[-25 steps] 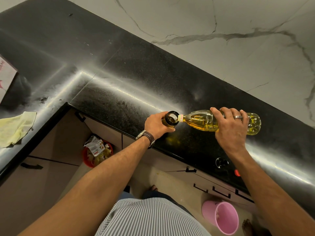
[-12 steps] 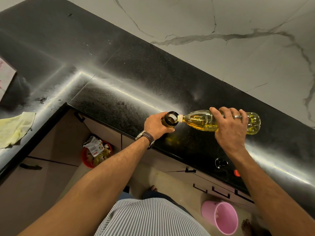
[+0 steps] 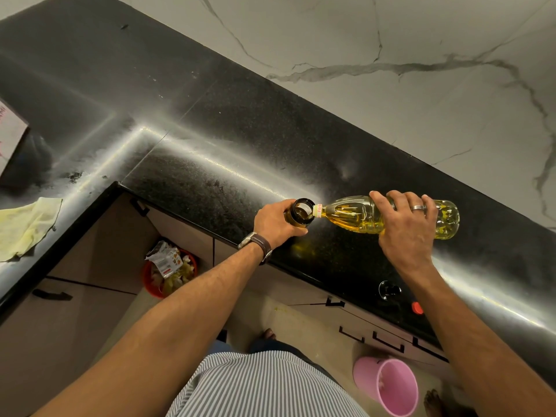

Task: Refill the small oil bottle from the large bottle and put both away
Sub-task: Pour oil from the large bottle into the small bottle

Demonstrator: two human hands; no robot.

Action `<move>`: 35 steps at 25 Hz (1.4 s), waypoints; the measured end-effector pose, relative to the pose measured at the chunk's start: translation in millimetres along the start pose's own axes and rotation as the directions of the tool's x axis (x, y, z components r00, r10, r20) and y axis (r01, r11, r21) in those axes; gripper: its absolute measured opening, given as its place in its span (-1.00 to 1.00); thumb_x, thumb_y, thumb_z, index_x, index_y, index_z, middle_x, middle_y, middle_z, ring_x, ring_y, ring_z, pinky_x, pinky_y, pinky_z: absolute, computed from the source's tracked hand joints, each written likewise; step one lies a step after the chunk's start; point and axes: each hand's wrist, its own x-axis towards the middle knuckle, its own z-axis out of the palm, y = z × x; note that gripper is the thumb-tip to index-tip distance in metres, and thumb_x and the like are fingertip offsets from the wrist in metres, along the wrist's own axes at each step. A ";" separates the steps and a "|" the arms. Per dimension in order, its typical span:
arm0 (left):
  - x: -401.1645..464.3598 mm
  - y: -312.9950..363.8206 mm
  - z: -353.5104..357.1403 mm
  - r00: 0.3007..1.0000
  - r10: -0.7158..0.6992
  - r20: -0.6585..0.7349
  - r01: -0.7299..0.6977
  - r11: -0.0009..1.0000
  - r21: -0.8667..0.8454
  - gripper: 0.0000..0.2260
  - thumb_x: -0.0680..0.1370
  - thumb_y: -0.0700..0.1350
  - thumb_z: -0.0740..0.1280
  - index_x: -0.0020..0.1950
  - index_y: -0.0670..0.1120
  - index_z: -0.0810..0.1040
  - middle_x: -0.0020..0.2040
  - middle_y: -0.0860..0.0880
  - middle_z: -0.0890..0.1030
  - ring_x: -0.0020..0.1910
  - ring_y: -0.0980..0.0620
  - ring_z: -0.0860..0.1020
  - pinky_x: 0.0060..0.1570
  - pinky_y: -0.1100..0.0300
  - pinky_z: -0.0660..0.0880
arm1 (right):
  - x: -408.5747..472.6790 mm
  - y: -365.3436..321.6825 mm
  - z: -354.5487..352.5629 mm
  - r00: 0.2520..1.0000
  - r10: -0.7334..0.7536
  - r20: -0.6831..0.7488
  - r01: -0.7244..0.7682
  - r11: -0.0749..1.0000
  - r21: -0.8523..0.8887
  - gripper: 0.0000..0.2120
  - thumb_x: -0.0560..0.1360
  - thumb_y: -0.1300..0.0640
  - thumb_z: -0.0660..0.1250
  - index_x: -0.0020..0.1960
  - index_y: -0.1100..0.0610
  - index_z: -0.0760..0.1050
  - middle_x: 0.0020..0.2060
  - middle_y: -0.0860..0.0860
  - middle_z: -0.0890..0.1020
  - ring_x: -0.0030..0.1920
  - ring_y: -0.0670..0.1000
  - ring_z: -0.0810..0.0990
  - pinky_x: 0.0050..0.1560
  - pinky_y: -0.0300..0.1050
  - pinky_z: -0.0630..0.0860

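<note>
Head view shows me mid-pour at the counter (image 3: 210,121) edge. My left hand (image 3: 275,222) wraps the small bottle (image 3: 301,212), fingers curled round its body so it stands upright on the counter with its open mouth facing up; I judge that grip is there to stop it sliding or tipping while oil arrives. My right hand (image 3: 406,227) grips the large bottle (image 3: 361,216) from above round its middle, holding it nearly level, base out toward the right, neck touching the small bottle's rim. Resting neck on rim steadies the stream and, I think, keeps it from missing the narrow opening. Oil pools along the large bottle's lower side and reaches into the neck, so I take it flow is under way, though I cannot make out the stream itself. Dark oil shows inside the small bottle's mouth, but how full it is I cannot tell from this angle. Near the counter's front edge, right of my arms, lie a dark cap (image 3: 389,289) and a red cap (image 3: 417,308), set aside within reach for closing up. A yellow cloth (image 3: 25,227) lies on the counter far left, handy for drips. Refilling looks unfinished; capping and putting both away remain.
</note>
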 end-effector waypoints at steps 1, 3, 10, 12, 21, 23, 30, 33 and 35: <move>0.1 -0.1 0.0 1.000 0.000 0.001 0.000 1.000 0.001 -0.38 0.33 0.10 0.67 0.35 0.08 0.62 0.17 0.04 0.73 0.19 0.02 0.65 0.30 -0.07 0.57 | 0.3 0.0 -0.2 1.000 -0.002 0.001 0.002 1.000 0.000 -0.27 0.39 0.28 0.58 0.52 0.00 0.47 0.34 0.17 0.60 0.37 0.29 0.52 0.49 0.32 0.25; 0.5 -1.0 0.3 1.000 -0.001 0.001 0.001 1.000 0.001 -0.38 0.32 0.10 0.67 0.35 0.08 0.62 0.17 0.04 0.73 0.19 0.01 0.65 0.30 -0.08 0.57 | 0.7 -0.1 -0.5 1.000 -0.004 -0.001 0.004 1.000 0.000 -0.27 0.40 0.29 0.57 0.52 0.00 0.47 0.34 0.17 0.60 0.37 0.29 0.52 0.49 0.32 0.25; 1.2 -1.2 1.5 1.000 -0.005 -0.005 0.005 1.000 0.009 -0.37 0.31 0.11 0.68 0.34 0.09 0.62 0.15 0.05 0.74 0.19 0.02 0.66 0.29 -0.09 0.57 | 1.3 0.0 -0.6 1.000 -0.010 -0.011 0.010 1.000 -0.003 -0.31 0.42 0.29 0.54 0.51 0.00 0.48 0.33 0.16 0.61 0.36 0.29 0.52 0.48 0.32 0.26; 1.7 -1.5 1.7 1.000 -0.004 -0.005 0.004 1.000 0.011 -0.37 0.31 0.11 0.68 0.34 0.09 0.62 0.15 0.06 0.74 0.18 0.02 0.66 0.30 -0.09 0.57 | 2.0 0.3 -1.1 1.000 -0.012 -0.011 0.012 1.000 -0.004 -0.31 0.43 0.28 0.54 0.51 0.00 0.48 0.34 0.17 0.61 0.37 0.29 0.52 0.49 0.32 0.26; 1.8 -2.7 1.9 1.000 -0.004 -0.005 0.004 1.000 0.013 -0.37 0.30 0.13 0.67 0.34 0.10 0.62 0.14 0.07 0.74 0.17 0.04 0.66 0.28 -0.09 0.58 | 3.5 0.1 -3.9 1.000 -0.023 -0.009 0.023 1.000 -0.009 -0.30 0.41 0.29 0.57 0.50 0.02 0.49 0.34 0.19 0.61 0.37 0.32 0.52 0.48 0.33 0.26; 1.6 -2.9 1.8 1.000 0.000 -0.005 0.000 1.000 0.010 -0.37 0.31 0.11 0.68 0.34 0.09 0.62 0.15 0.06 0.74 0.17 0.03 0.66 0.29 -0.09 0.58 | 3.4 -0.5 -4.5 1.000 -0.025 -0.008 0.025 1.000 -0.010 -0.30 0.41 0.29 0.57 0.50 0.02 0.49 0.34 0.20 0.61 0.37 0.32 0.52 0.48 0.34 0.27; 0.5 -1.4 0.7 1.000 -0.002 0.001 0.002 1.000 -0.001 -0.38 0.34 0.08 0.67 0.37 0.06 0.60 0.19 0.02 0.72 0.22 0.00 0.64 0.34 -0.11 0.54 | 5.8 -0.2 -6.2 0.999 -0.035 -0.005 0.035 0.999 -0.027 -0.28 0.40 0.28 0.59 0.51 0.02 0.49 0.34 0.20 0.61 0.38 0.32 0.52 0.48 0.33 0.25; 0.6 -1.6 0.9 1.000 -0.001 0.004 0.001 1.000 -0.001 -0.38 0.33 0.09 0.67 0.36 0.07 0.61 0.18 0.03 0.73 0.21 0.00 0.65 0.33 -0.12 0.55 | 5.4 -0.9 -6.7 0.999 -0.038 -0.010 0.037 0.999 -0.036 -0.28 0.39 0.29 0.58 0.50 0.01 0.49 0.34 0.20 0.61 0.37 0.32 0.52 0.48 0.32 0.25; 0.8 -1.7 0.8 1.000 -0.007 0.003 0.007 1.000 0.001 -0.38 0.32 0.11 0.67 0.35 0.08 0.61 0.17 0.05 0.73 0.20 0.01 0.65 0.32 -0.11 0.56 | 5.3 -1.0 -7.0 0.999 -0.041 -0.013 0.040 0.998 -0.041 -0.29 0.40 0.29 0.58 0.50 0.01 0.49 0.34 0.20 0.61 0.37 0.32 0.52 0.48 0.32 0.25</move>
